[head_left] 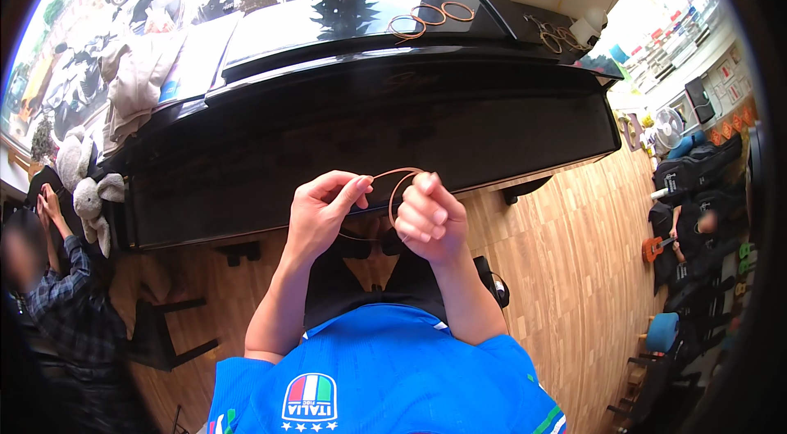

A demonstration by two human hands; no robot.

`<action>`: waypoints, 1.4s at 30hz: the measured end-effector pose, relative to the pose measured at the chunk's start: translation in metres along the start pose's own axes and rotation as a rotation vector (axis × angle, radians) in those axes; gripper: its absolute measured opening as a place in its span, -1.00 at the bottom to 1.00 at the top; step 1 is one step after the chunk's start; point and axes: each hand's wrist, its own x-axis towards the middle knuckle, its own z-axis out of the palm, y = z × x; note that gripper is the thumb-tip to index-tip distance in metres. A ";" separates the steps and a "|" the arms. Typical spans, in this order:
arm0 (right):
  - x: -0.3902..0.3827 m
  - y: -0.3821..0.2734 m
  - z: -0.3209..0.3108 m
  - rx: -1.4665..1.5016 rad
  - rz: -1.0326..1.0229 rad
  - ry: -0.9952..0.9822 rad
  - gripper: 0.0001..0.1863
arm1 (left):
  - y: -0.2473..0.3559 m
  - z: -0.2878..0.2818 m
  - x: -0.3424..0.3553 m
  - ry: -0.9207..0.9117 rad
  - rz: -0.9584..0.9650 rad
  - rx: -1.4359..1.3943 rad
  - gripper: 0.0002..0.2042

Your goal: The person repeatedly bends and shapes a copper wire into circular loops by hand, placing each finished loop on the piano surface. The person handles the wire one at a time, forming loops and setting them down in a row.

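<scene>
Fingers: thumb and forefinger of the left hand [321, 209] pinched narrow on a thin, copper-coloured, wire-like strand [391, 203]; right hand [432, 219] fingers curled in, gripping the same strand near their tips. Strand is in the air between both hands, in front of the black, glossy piano [369, 118], not set down on it. Orientation: upper span arches left to right, roughly along the piano's front edge, then curves back toward the body at the right hand; free ends not made out, so their pointing cannot be told. Progress (judged): curve formed, handling under way; closure of the loop unconfirmed, remaining steps unreadable. Beyond, on the piano top, right of middle: copper-coloured row of three round loops [425, 23], apparently finished, long axis slanting from near the front edge toward the back right. Farther right, near the top's right end: looser copper-coloured coils [554, 35], seemingly unworked.
</scene>
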 end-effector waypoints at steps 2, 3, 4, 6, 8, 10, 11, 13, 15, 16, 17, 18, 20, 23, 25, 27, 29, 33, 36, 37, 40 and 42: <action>0.000 -0.001 0.016 0.014 -0.152 0.067 -0.61 | -0.004 0.003 0.000 0.019 -0.015 0.019 -0.83; -0.001 -0.005 0.019 -0.029 -0.211 0.076 -0.59 | -0.007 0.003 0.000 0.013 -0.032 0.064 -0.82; -0.001 -0.008 0.020 -0.134 -0.280 0.095 -0.62 | -0.008 0.005 -0.003 -0.001 -0.045 0.113 -0.80; 0.002 -0.007 0.028 -0.569 -0.445 0.233 -0.67 | 0.001 0.017 -0.014 -0.070 -0.127 0.139 -0.83; 0.001 -0.004 0.028 -1.249 -0.513 0.319 -0.73 | 0.011 0.022 -0.024 -0.187 -0.147 0.270 -0.84; 0.004 -0.001 0.033 -1.764 -0.511 0.303 -0.77 | 0.021 0.026 -0.029 -0.260 0.030 0.429 -0.85; 0.007 -0.003 0.034 -2.007 -0.557 0.252 -0.80 | 0.028 0.027 -0.031 -0.275 0.130 0.511 -0.87; 0.007 -0.009 0.037 -2.195 -0.392 0.190 -0.81 | 0.031 0.021 -0.033 -0.229 0.266 0.580 -0.87; 0.004 -0.012 0.041 -2.154 -0.107 0.187 -0.82 | 0.037 0.012 -0.032 -0.178 0.377 0.643 -0.88; 0.004 -0.013 0.047 -2.066 0.049 0.192 -0.82 | 0.040 0.007 -0.032 -0.152 0.368 0.672 -0.88; 0.004 -0.014 0.051 -1.973 0.200 0.196 -0.81 | 0.042 0.003 -0.030 -0.126 0.367 0.666 -0.89; 0.003 -0.016 0.051 -1.891 0.278 0.137 -0.80 | 0.045 0.000 -0.029 -0.099 0.368 0.659 -0.91; 0.002 -0.021 0.051 -1.721 0.424 0.025 -0.77 | 0.053 -0.007 -0.026 -0.175 0.254 0.536 -0.90; 0.001 -0.026 0.045 -1.182 0.498 0.063 -0.71 | 0.043 -0.010 -0.021 -0.300 0.150 0.265 -0.87; -0.002 -0.023 0.028 -0.912 0.359 0.016 -0.72 | 0.027 -0.004 -0.021 -0.250 0.130 0.125 -0.82; -0.002 -0.010 0.017 -0.639 0.198 0.004 -0.73 | 0.015 0.001 -0.021 -0.204 0.053 0.010 -0.77; -0.007 -0.005 0.006 -0.437 0.057 0.014 -0.75 | 0.009 0.005 -0.019 -0.165 -0.067 -0.083 -0.76; -0.004 0.003 0.023 -0.341 -0.222 0.246 -0.65 | 0.003 0.009 -0.019 -0.191 -0.126 0.013 -0.73; 0.001 0.008 0.036 -0.750 -0.386 0.275 -0.66 | 0.008 0.016 -0.022 -0.273 -0.128 0.317 -0.73; 0.001 0.010 0.039 -1.030 -0.436 0.286 -0.69 | 0.013 0.019 -0.024 -0.307 -0.112 0.383 -0.73; 0.005 0.006 0.045 -1.911 -0.562 0.188 -0.79 | 0.020 0.021 -0.032 -0.298 0.058 0.482 -0.79; 0.009 0.001 0.054 -2.176 -0.498 0.166 -0.82 | 0.022 0.014 -0.033 -0.213 0.224 0.537 -0.85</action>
